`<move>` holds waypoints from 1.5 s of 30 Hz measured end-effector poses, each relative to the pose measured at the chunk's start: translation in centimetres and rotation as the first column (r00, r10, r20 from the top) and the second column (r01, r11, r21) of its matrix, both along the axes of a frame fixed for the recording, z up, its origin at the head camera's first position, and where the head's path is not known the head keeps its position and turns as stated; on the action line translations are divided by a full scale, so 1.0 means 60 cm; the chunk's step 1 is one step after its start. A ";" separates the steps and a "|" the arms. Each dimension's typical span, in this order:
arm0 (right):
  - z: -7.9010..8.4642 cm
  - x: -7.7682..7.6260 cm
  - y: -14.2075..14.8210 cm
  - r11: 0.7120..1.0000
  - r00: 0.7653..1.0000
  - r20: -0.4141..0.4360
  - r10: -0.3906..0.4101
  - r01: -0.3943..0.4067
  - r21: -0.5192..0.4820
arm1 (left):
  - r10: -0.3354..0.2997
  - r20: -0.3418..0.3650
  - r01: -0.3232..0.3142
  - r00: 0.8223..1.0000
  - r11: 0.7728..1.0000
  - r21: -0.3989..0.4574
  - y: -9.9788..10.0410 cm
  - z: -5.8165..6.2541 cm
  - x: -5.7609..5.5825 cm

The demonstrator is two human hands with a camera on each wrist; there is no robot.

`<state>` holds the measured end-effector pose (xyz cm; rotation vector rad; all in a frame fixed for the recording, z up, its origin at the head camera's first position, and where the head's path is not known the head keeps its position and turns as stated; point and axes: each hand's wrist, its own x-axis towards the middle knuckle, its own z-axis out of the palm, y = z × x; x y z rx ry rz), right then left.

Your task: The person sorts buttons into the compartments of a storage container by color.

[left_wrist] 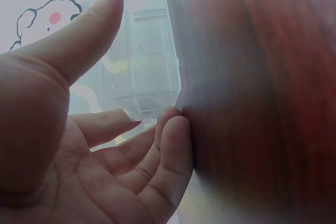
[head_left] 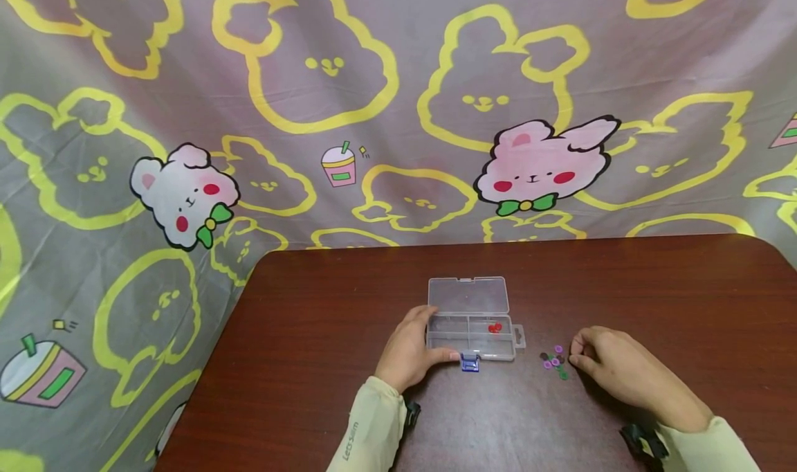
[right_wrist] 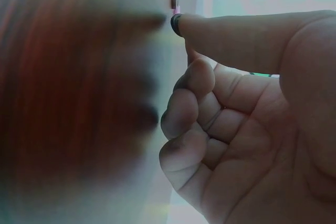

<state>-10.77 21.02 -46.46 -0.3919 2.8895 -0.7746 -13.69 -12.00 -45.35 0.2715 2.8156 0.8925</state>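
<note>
A clear plastic compartment box (head_left: pixel 448 347) lies on the table with its lid (head_left: pixel 468 296) folded back. Two or so red buttons (head_left: pixel 495 328) sit in its back right compartment. My left hand (head_left: pixel 405 351) grips the box's left end, thumb along the front edge by the blue latch (head_left: pixel 470 363), fingers at the back left corner. To the right of the box lies a small loose group of purple, green and dark buttons (head_left: pixel 556 363). Just right of them, my right hand (head_left: pixel 613 361) pinches a small black button (right_wrist: pixel 175 25) between thumb and index finger, other fingers curled.
The brown wooden table (head_left: pixel 299 361) carries the box and the buttons. A patterned cloth (head_left: pixel 398 112) with cartoon animals hangs behind the table and along its left side. A clear hanging tab (head_left: pixel 519 336) juts from the box's right end, facing the buttons.
</note>
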 end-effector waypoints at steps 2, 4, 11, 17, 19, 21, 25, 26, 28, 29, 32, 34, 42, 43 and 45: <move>0.000 0.001 0.000 1.000 1.000 -0.003 -0.001 0.001 -0.002 | -0.001 0.000 0.001 1.000 1.000 0.001 0.001 0.000 0.000; 0.001 0.002 0.000 1.000 1.000 -0.007 -0.002 0.002 -0.004 | 0.001 0.003 -0.001 1.000 1.000 0.001 0.001 0.000 0.000; 0.001 0.003 0.001 1.000 1.000 -0.006 -0.004 0.004 -0.007 | 0.003 -0.001 -0.003 1.000 1.000 -0.005 0.001 0.001 0.001; 0.003 0.005 0.000 1.000 1.000 -0.029 -0.003 0.003 -0.010 | 0.008 0.007 -0.008 1.000 1.000 -0.002 0.003 0.001 0.002; 0.003 0.005 0.001 1.000 1.000 -0.031 -0.004 0.003 -0.011 | 0.009 0.009 -0.009 1.000 1.000 -0.003 0.003 0.001 0.002; 0.004 0.005 0.001 1.000 1.000 -0.025 -0.001 0.001 -0.013 | 0.011 0.012 -0.011 1.000 1.000 -0.004 0.003 0.002 0.003; 0.007 0.004 -0.001 1.000 1.000 -0.026 0.006 -0.006 -0.013 | 0.010 0.007 -0.010 1.000 1.000 -0.006 0.002 0.001 0.003; 0.007 0.004 -0.002 1.000 0.999 -0.032 0.006 -0.007 -0.013 | 0.010 0.007 -0.010 1.000 1.000 -0.005 0.002 0.001 0.004; 0.008 0.004 -0.004 1.000 0.999 -0.050 0.010 -0.011 -0.013 | 0.010 0.009 -0.010 1.000 1.000 -0.004 0.002 0.001 0.004; 0.009 0.003 -0.005 1.000 0.998 -0.059 0.010 -0.010 -0.013 | 0.012 0.014 -0.012 1.000 1.000 -0.001 0.002 0.001 0.004; 0.012 0.004 -0.010 1.000 0.998 -0.069 0.007 -0.008 -0.012 | 0.012 0.013 -0.012 1.000 1.000 0.000 0.002 0.001 0.003; 0.015 0.004 -0.013 1.000 0.997 -0.070 0.008 -0.009 -0.011 | 0.009 0.008 -0.009 1.000 1.000 0.000 0.002 0.001 0.002; 0.021 0.001 -0.025 0.999 0.993 -0.118 0.027 -0.031 -0.029 | 0.000 -0.001 0.000 1.000 1.000 -0.003 0.001 0.000 0.001; 0.021 0.000 -0.026 0.999 0.992 -0.126 0.030 -0.034 -0.027 | 0.000 0.000 0.000 1.000 1.000 -0.001 0.001 -0.001 0.000; 0.022 -0.001 -0.029 0.999 0.990 -0.136 0.034 -0.037 -0.026 | 0.001 0.003 -0.001 1.000 1.000 0.001 0.000 -0.001 0.000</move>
